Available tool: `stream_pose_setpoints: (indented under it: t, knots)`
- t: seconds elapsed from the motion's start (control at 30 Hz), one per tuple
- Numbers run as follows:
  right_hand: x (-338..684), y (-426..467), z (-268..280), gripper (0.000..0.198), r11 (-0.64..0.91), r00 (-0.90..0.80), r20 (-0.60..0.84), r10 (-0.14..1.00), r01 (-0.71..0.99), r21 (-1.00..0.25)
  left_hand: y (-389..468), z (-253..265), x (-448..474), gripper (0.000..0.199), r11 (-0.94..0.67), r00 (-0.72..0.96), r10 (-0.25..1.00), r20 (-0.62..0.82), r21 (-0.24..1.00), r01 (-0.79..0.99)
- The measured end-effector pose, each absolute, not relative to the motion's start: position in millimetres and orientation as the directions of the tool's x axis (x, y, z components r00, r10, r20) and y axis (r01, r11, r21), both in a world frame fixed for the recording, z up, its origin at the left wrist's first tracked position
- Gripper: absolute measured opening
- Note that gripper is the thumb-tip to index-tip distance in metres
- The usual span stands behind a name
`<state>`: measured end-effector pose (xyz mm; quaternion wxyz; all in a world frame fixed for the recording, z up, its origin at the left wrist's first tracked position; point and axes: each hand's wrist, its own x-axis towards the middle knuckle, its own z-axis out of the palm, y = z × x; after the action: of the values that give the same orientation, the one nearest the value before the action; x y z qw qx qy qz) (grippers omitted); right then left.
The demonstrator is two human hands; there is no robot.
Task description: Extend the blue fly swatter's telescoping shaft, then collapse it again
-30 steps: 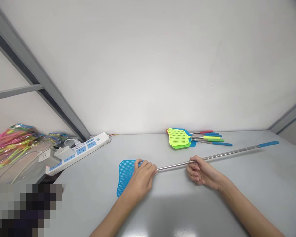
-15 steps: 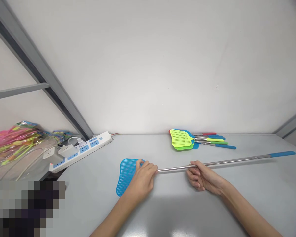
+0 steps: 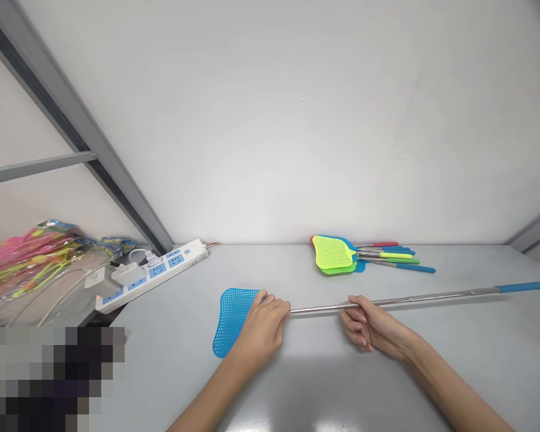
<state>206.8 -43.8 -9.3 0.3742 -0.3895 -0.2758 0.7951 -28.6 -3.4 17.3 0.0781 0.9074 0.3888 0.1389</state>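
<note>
Head view: held a long blue swatter [image 3: 409, 299] over the counter [image 3: 162, 372], nearer the camera than the swatter pile [image 3: 335, 255]. Clamped left grip [image 3: 263, 329] on the neck beside the mesh, right grip [image 3: 363, 324] on mid-shaft. Looked light, with springy mesh and stiff, probably slippery shaft; seemed best taken by neck or blue handle [image 3: 522, 287]. Pointed mesh leftward and handle rightward, stretching lengthwise beyond both ends of the pile.

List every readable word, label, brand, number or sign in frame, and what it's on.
No text is readable.
Printed cards on the plastic-wrapped bundle: coloured print, too small and blurred.
Power strip: no legible lettering.
Held blue fly swatter: none visible.
Pile of swatters: none visible.
</note>
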Motion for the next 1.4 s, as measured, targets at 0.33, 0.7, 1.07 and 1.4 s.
stream_pose_setpoints:
  t: [0.33,0.7,1.07,1.4]
  knots:
    - [203,-46,-6,0.036,-0.574,-0.411,-0.425,0.807,-0.376,-0.727,-5,17,-28,0.021,-0.681,0.656,0.732,0.184,0.233,0.694]
    - [203,-46,-10,0.039,-0.594,-0.424,-0.445,0.789,-0.341,-0.729,-6,18,-27,0.020,-0.683,0.657,0.730,0.191,0.249,0.687]
    - [198,-50,-7,0.040,-0.573,-0.411,-0.438,0.799,-0.306,-0.760,-8,19,-27,0.020,-0.686,0.662,0.726,0.186,0.265,0.677]
    - [195,-52,-10,0.041,-0.533,-0.419,-0.388,0.820,-0.316,-0.785,-11,16,-27,0.020,-0.681,0.652,0.731,0.202,0.267,0.681]
